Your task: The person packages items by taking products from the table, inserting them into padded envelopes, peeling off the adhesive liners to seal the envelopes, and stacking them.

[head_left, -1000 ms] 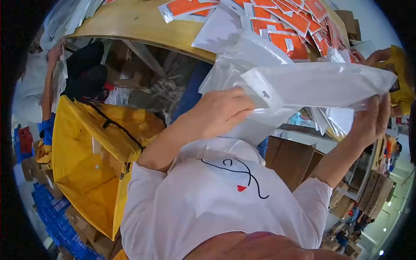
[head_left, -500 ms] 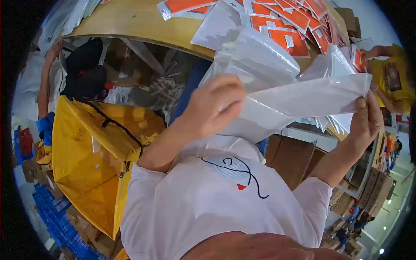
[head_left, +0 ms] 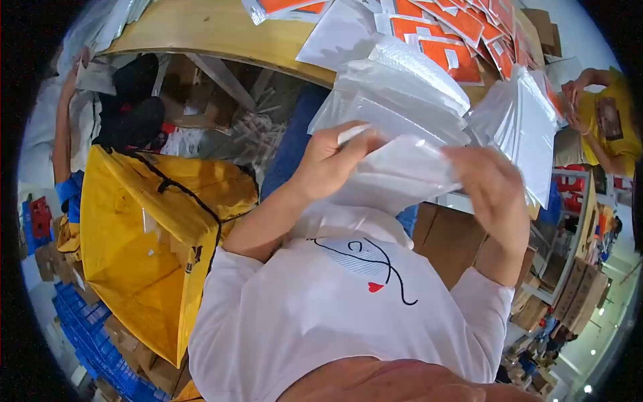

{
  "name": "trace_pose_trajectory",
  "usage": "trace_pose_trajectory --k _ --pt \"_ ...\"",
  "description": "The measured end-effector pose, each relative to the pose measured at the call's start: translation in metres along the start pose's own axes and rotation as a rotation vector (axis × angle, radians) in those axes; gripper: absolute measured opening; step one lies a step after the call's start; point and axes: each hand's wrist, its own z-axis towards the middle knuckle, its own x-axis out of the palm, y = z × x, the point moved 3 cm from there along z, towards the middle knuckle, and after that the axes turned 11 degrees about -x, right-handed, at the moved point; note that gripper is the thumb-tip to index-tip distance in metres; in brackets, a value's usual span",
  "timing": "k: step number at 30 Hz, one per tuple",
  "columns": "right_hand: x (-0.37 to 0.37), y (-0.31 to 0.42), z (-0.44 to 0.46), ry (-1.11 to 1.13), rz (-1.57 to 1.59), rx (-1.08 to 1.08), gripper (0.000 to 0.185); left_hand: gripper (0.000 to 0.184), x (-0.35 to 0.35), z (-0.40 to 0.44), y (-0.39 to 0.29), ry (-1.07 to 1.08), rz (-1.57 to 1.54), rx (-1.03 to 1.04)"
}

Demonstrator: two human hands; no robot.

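My left hand [head_left: 335, 161] is closed on the left end of a translucent white plastic bag [head_left: 408, 164], thumb and fingers pinching it. My right hand [head_left: 492, 197], blurred by motion, has its bent fingers at the bag's right end. The bag is held in front of my chest, above the near part of a stack of clear and white plastic bags [head_left: 402, 84]. That stack hangs over the table edge. Another fanned pile of white bags [head_left: 516, 127] lies just right of it. What is between my right fingertips is smeared.
Orange packaged items [head_left: 449, 60] lie heaped on the wooden table [head_left: 221, 27]. An open yellow bin [head_left: 134, 268] stands at my left. A co-worker in yellow [head_left: 596, 120] is at right, and another person's arm [head_left: 65, 134] is at far left. Cardboard [head_left: 445, 241] is below the table.
My right hand has swung left and inward, bringing the bag's far end closer to my left hand. The stretched bag now spans a shorter width. My left hand stays nearly in place.
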Motion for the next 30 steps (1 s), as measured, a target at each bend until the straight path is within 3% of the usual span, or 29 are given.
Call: trace_pose_trajectory --k 4,10,14,17,20,25,29,30 --pt "0.002 -0.008 -0.002 -0.296 -0.285 0.043 0.022 0.020 -0.001 0.000 -0.008 -0.048 -0.117 -0.131" --pt "0.037 0.004 0.010 -0.001 -0.380 -0.116 0.025 0.021 0.012 -0.004 -0.008 0.093 -0.226 -0.099" --pt "0.029 0.003 -0.005 -0.442 -0.313 -0.179 0.030 0.021 0.000 0.002 0.001 -0.027 -0.415 -0.266" --pt "0.061 0.007 -0.001 -0.432 -0.314 -0.257 0.031 0.021 0.000 0.001 0.005 -0.056 -0.342 -0.201" --pt "0.099 0.001 0.011 -0.304 -0.323 -0.122 0.028 0.022 -0.003 0.001 0.004 -0.085 -0.267 -0.134" --pt "0.112 -0.006 -0.003 -0.276 -0.155 -0.053 0.026 0.021 -0.005 -0.003 0.006 -0.039 -0.151 -0.098" --pt "0.097 -0.033 0.004 -0.158 0.430 0.279 0.025 0.019 -0.009 0.000 -0.002 0.002 0.143 -0.053" --pt "0.097 -0.033 0.007 -0.157 0.428 0.273 0.025 0.019 -0.010 0.002 -0.001 -0.003 0.142 -0.048"
